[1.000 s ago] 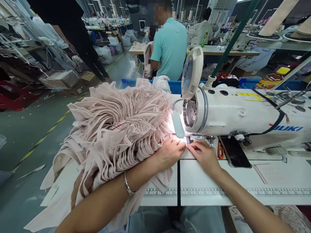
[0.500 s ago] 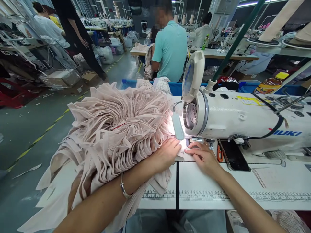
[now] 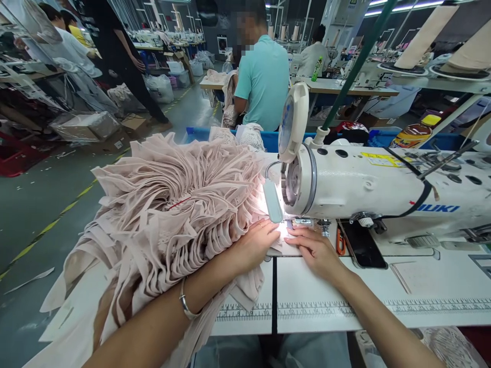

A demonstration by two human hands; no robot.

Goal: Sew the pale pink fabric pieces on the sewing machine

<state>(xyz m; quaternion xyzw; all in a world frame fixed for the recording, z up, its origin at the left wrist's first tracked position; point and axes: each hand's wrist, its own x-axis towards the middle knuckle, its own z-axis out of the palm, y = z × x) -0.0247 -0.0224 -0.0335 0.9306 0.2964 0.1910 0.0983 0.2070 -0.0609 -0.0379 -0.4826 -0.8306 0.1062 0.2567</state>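
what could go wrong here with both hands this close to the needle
1. The left hand and right hand press the fabric piece flat right under the sewing machine head, so a slip might bring fingertips to the needle.
2. The big pile of pink fabric strips crowds the left forearm; a loose strip may get dragged into the seam.
3. The lamp glare hides the needle area.

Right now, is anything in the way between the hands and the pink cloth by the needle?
Nothing visible is. The left hand and the right hand both lie flat on the pink cloth right under the sewing machine head. The big cloth pile sits off to the left, under the left forearm, not between them.
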